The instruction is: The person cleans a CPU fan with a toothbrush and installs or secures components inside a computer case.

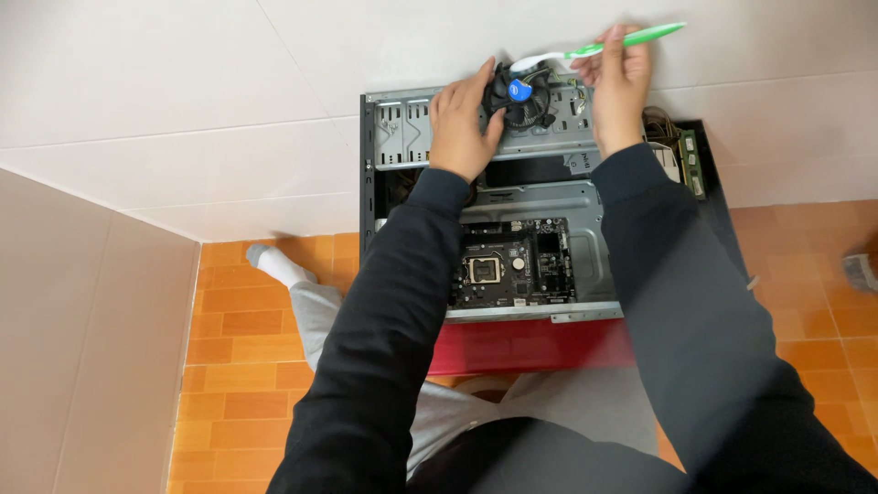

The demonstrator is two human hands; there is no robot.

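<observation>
At the upper centre of the frame, above the open computer case (402, 137), the left hand (462, 119) grips a black cooler fan (519, 96), partly hidden by its fingers, while the right hand (620, 78) pinches a green-and-white toothbrush (631, 38) whose bristles are hard to make out.

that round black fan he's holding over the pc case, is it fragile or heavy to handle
The cooler fan probably feels light for its size: the left hand holds it up alone by its rim. Its thin open frame and blades look fragile, so squeezing them seems risky. Being round, it might roll or slip if set on edge. The right hand holds a green toothbrush at it.
</observation>
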